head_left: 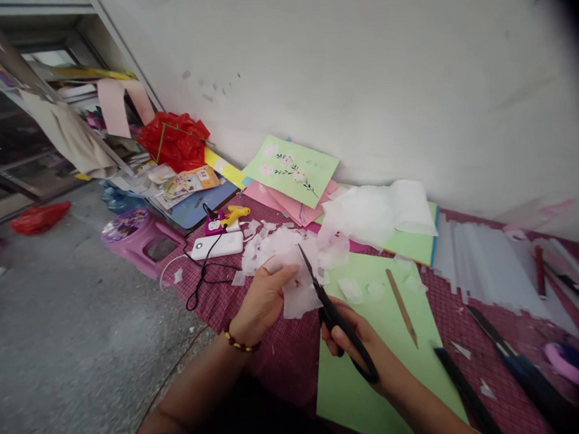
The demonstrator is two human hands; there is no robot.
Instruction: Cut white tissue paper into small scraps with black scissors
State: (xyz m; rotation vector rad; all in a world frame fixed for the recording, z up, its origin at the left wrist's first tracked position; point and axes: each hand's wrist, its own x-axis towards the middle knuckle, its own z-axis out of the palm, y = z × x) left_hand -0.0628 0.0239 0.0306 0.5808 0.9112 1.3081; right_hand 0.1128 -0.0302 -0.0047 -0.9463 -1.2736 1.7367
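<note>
My left hand (262, 300), with a beaded bracelet at the wrist, pinches a thin white sheet of tissue paper (299, 299) that has small dark marks. In my right hand (353, 332) is a pair of black-handled scissors (315, 273), fingers in the loops, blades pointing up and away. The blades lie along the right edge of the tissue paper; whether they cut into it I cannot tell. Just beyond my hands is a pile of white paper scraps (271, 243). Under my right hand lies a large light green sheet (371, 385).
A brown pencil (401, 308) lies on the green sheet. Behind it are folded white tissue (365, 208) and a green card with painted flowers (297, 169). A white power bank (217, 245) with cables sits left, near a purple stool (143, 238). A utility knife (493, 330) and clear glue sticks (481, 261) lie right.
</note>
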